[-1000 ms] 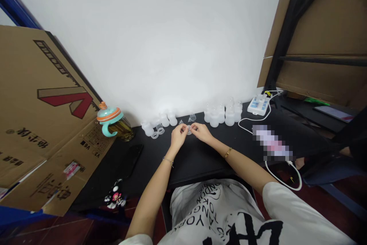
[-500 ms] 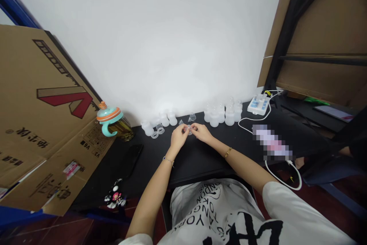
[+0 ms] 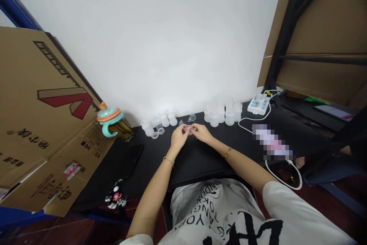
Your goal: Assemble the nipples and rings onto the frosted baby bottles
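My left hand (image 3: 179, 135) and my right hand (image 3: 201, 133) meet over the black table, fingertips pinched on a small clear bottle ring (image 3: 189, 130). The fingers partly cover it, so its details are hard to make out. Just behind the hands lie clear bottle nipples (image 3: 192, 117). To the left, more clear rings (image 3: 155, 135) rest on the table, beside small translucent baby bottles (image 3: 148, 128) without tops. On the right stands a group of several baby bottles (image 3: 229, 117) with clear nipples on.
A large cup (image 3: 114, 122) with an orange and teal lid stands at left, beside cardboard (image 3: 57, 122). A dark phone (image 3: 133, 159) lies nearer me. On the right are a power strip (image 3: 258, 104), a white cable and a blurred-out object (image 3: 272, 141). A white wall (image 3: 183, 46) rises behind.
Both hands stay in the same place; the ring between the fingertips appears slightly shifted and tilted. Nothing else has visibly moved.
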Tool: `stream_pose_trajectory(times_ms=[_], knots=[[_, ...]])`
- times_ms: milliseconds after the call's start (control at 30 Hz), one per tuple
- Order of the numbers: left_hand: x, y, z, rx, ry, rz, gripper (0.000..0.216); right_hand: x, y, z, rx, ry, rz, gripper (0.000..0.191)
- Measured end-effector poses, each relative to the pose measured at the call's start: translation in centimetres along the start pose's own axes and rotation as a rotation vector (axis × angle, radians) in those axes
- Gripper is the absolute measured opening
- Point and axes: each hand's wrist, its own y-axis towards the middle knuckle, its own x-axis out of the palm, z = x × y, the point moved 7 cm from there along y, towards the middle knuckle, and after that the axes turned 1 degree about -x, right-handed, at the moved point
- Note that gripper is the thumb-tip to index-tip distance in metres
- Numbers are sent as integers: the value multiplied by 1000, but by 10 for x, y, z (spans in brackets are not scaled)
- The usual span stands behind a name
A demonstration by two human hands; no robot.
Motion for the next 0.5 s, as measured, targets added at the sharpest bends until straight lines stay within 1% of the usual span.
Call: stream_pose_trajectory(times_ms=[333, 500], knots=[[4, 1, -3, -17, -80, -20, 23, -1, 1, 4, 49, 161, 17, 13], [4, 1, -4, -30, -99, -17, 20, -1, 2, 5, 51, 174, 28, 10]])
